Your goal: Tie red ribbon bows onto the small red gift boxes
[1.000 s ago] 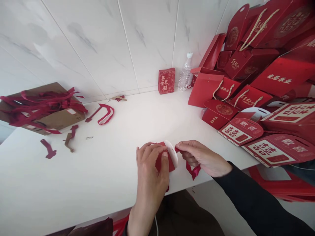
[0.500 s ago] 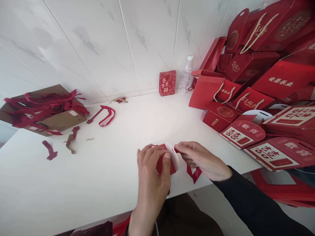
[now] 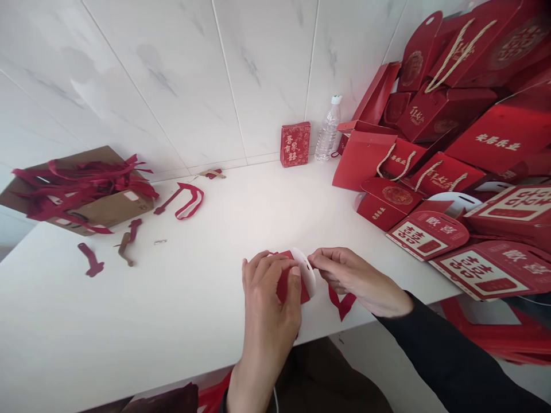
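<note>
My left hand (image 3: pixel 269 292) is closed around a small red paper box (image 3: pixel 294 285) with a white rounded flap, held just above the white table (image 3: pixel 181 298) near its front edge. My right hand (image 3: pixel 353 278) pinches a red ribbon (image 3: pixel 342 302) at the box's right side; the ribbon's loose end hangs below the fingers. Both hands are touching the box, close together.
A cardboard box (image 3: pixel 92 209) heaped with red ribbons sits at the far left, with loose ribbon pieces (image 3: pixel 185 198) on the table beside it. A small red box (image 3: pixel 295 143) and a water bottle (image 3: pixel 327 129) stand against the tiled wall. Red gift bags (image 3: pixel 451 143) pile up on the right.
Both hands have stayed on the box and ribbon with only slight finger shifts; the view has drifted a little.
</note>
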Tool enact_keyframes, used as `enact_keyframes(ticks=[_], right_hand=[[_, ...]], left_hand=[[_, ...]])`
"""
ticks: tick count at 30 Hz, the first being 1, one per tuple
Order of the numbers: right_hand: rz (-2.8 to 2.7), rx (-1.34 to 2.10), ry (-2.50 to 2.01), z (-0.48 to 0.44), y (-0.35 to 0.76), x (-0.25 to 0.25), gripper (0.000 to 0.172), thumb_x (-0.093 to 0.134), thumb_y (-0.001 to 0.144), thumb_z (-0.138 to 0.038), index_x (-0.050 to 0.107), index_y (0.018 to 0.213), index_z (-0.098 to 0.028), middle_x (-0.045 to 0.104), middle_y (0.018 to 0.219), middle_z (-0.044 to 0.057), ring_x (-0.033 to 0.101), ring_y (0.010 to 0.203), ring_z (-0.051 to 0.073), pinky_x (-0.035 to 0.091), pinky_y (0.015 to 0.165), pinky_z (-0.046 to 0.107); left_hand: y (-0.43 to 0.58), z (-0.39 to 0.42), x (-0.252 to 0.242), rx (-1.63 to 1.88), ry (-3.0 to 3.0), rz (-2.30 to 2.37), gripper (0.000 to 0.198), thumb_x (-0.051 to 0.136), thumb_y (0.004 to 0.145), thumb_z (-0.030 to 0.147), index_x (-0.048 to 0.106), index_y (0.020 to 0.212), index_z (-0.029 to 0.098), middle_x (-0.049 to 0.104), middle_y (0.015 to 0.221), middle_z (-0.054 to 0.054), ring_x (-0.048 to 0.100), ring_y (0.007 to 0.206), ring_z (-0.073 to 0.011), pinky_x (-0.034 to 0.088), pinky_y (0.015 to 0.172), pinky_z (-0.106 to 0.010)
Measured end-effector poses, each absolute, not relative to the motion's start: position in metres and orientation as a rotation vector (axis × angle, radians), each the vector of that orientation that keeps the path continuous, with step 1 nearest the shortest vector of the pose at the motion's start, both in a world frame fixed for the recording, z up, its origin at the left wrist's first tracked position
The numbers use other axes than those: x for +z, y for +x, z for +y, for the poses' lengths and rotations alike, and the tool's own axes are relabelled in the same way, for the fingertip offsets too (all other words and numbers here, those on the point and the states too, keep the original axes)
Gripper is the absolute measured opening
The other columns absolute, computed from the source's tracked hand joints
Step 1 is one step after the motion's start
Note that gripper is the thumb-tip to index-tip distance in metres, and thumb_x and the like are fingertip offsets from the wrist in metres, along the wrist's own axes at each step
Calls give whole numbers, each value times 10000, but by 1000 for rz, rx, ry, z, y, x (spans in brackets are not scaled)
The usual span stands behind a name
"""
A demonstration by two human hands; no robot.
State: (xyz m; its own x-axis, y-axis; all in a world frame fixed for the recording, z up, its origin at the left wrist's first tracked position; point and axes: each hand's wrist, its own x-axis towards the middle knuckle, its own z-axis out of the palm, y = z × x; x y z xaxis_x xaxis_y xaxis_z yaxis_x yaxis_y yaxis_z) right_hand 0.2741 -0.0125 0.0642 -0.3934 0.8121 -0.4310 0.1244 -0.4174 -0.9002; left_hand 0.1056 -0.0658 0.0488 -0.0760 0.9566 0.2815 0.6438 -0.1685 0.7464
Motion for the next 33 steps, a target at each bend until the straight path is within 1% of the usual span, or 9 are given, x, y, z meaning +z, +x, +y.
enact_keyframes(ticks=[4,9,14,19,22,26,30,33], right_hand=[[-1357,1773,-1376,-11,275,62,397,613,901,-535,489,703,-213,299,596,-74,218,532,107,157,470,265],[-1412,1790,-1345,-10,277,58,380,615,918,-524,517,731,-208,308,616,-70,205,542,109,136,474,274],[-1384,1823,-1263,-10,277,60,392,660,897,-549,528,745,-213,297,633,-74,201,557,112,149,484,274],[-1354,1832,-1224,-11,276,64,438,689,861,-618,567,773,-206,284,620,-79,207,546,108,150,486,268],[-1288,1909,-1197,-10,276,65,469,689,857,-640,550,766,-201,276,588,-90,182,527,100,144,477,264],[-1246,1964,-1195,-8,277,65,510,706,842,-640,472,705,-208,303,574,-91,199,508,88,157,469,255],[-1282,1932,-1219,-7,276,64,504,722,819,-639,487,710,-207,291,573,-94,194,511,89,142,464,253],[-1291,1913,-1200,-8,275,64,500,713,828,-646,502,725,-204,298,578,-92,211,514,88,155,465,249]], left_hand=[[104,-66,47,1099,1850,1718,170,518,975,255,681,1010,287,726,1120,-19,525,1229,-278,257,1145,-652],[104,-65,48,1100,1845,1722,174,518,975,252,686,1002,290,727,1127,-22,526,1233,-281,276,1138,-645],[108,-64,52,1120,1783,1738,188,506,983,279,694,973,280,730,1101,-35,527,1242,-288,227,1164,-644],[110,-63,54,1100,1793,1742,159,523,978,298,677,952,271,738,1069,-31,539,1210,-292,225,1152,-656],[111,-63,52,1090,1809,1764,161,514,982,303,667,947,268,738,1058,-27,542,1210,-294,222,1147,-659],[111,-62,51,1080,1821,1785,172,492,990,297,660,960,275,737,1053,-16,550,1197,-287,231,1140,-663],[112,-62,51,1064,1820,1784,190,473,996,284,660,963,278,732,1046,-10,542,1196,-280,234,1139,-658],[113,-62,52,1067,1807,1781,193,472,999,294,660,956,282,730,1046,-2,535,1197,-275,213,1149,-655]])
